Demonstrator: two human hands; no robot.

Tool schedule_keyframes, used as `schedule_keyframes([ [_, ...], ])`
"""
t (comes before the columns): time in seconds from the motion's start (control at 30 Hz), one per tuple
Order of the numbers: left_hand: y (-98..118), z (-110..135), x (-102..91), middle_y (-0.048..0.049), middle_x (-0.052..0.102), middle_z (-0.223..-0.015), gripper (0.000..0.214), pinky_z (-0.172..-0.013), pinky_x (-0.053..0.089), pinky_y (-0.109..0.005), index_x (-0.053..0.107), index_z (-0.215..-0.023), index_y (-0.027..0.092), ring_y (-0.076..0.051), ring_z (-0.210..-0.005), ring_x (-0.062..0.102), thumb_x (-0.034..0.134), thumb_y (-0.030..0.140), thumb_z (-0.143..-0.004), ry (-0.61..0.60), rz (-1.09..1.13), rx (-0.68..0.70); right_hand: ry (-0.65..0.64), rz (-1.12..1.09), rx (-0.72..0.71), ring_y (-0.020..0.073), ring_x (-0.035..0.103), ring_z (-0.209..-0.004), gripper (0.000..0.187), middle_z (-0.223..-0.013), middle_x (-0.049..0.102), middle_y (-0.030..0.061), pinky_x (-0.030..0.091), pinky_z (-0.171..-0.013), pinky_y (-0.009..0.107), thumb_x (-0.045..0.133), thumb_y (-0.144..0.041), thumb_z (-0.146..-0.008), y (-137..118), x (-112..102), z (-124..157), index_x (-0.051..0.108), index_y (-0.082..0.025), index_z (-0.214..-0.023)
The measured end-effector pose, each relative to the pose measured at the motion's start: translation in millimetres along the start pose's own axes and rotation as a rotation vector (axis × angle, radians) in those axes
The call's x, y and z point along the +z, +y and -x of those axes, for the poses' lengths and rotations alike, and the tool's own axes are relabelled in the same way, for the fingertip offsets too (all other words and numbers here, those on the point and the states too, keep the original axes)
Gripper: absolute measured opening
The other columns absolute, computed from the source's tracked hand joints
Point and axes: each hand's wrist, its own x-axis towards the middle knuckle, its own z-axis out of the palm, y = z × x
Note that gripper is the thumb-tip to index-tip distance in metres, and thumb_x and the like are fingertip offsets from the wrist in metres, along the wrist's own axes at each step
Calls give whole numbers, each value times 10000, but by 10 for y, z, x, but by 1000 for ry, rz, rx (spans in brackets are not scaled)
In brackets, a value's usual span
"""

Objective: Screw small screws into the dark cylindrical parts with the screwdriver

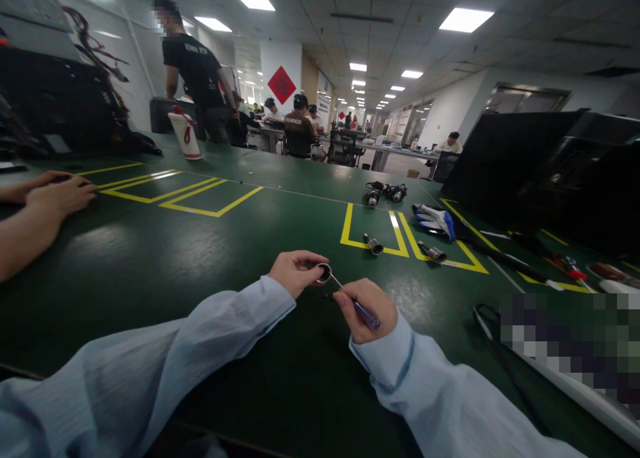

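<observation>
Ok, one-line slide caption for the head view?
Left hand holds a small metal ring while right hand works a purple-handled screwdriver into it.

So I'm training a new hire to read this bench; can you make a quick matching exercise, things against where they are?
Things:
1. metal ring
2. screwdriver
3. glove
4. white cup

Places:
A. far left of the table
B. in the right hand
C. by the yellow lines, right side
D. in the left hand

Pairs: 1-D, 2-B, 3-C, 4-A
</observation>
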Motion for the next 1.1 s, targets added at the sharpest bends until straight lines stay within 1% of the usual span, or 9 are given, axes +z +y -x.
schedule_keyframes([
  [0.27, 39, 27, 24, -4, 654, -517, 143, -488, 541, -218, 651, -671, 89, -119, -478, 613, 633, 53, -534, 17, -17, -9, -3, -14, -33, 115, 493, -530, 126, -570, 573, 26, 401, -518, 237, 479, -180, -792, 1, -17, -8, 549, -166, -689],
  [0.47, 2, 17, 19, -3, 656, -521, 149, -499, 546, -226, 652, -675, 95, -125, -486, 618, 654, 79, -526, 5, -5, 4, 6, 18, -76, 124, 492, -537, 129, -576, 586, 42, 396, -524, 244, 467, -156, -787, 10, 53, 8, 559, -153, -696],
  [0.57, 5, 15, 13, -7, 650, -509, 129, -499, 545, -233, 650, -664, 92, -126, -477, 613, 647, 76, -536, 12, -47, 4, 20, -15, -31, 123, 492, -531, 174, -560, 576, 40, 396, -524, 248, 450, -186, -793, -33, 32, 7, 565, -155, -666],
  [0.63, 5, 4, 0, -8, 647, -507, 124, -515, 549, -249, 651, -663, 93, -130, -478, 612, 648, 80, -540, 28, -73, 10, 70, -69, 103, 119, 495, -512, 239, -533, 561, 29, 392, -511, 249, 441, -245, -799, -50, -16, -12, 563, -165, -609],
  [0.73, 1, -26, -31, -14, 653, -541, 150, -548, 557, -279, 652, -694, 95, -140, -509, 622, 657, 97, -544, 48, -86, 34, 191, -239, 543, 98, 470, -400, 344, -421, 512, -10, 373, -425, 226, 467, -365, -779, -11, -82, -70, 501, -180, -491],
  [0.8, 0, -46, -52, -24, 663, -591, 177, -575, 560, -292, 650, -722, 94, -147, -554, 632, 664, 107, -546, 45, -73, 39, 218, -357, 828, 81, 409, -300, 393, -322, 441, -43, 324, -339, 206, 503, -435, -737, 52, -90, -116, 444, -190, -436],
  [0.83, -1, -54, -62, -30, 667, -617, 189, -591, 561, -298, 649, -735, 94, -152, -580, 637, 666, 110, -548, 40, -60, 35, 212, -387, 919, 75, 378, -266, 405, -287, 404, -56, 297, -309, 200, 520, -455, -713, 85, -82, -135, 427, -193, -418],
  [0.93, -13, -75, -87, -44, 673, -688, 197, -624, 562, -312, 647, -758, 98, -168, -644, 645, 657, 102, -561, 24, -19, 8, 194, -370, 1008, 64, 342, -235, 411, -255, 371, -67, 270, -280, 195, 551, -463, -668, 160, -28, -161, 415, -196, -387],
  [1.1, -65, -100, -116, -53, 669, -730, 191, -654, 558, -337, 648, -776, 102, -182, -682, 644, 639, 120, -587, 0, -14, 14, 172, -331, 967, 63, 357, -244, 413, -272, 392, -57, 290, -288, 191, 518, -478, -686, 170, 50, -121, 425, -196, -399],
])
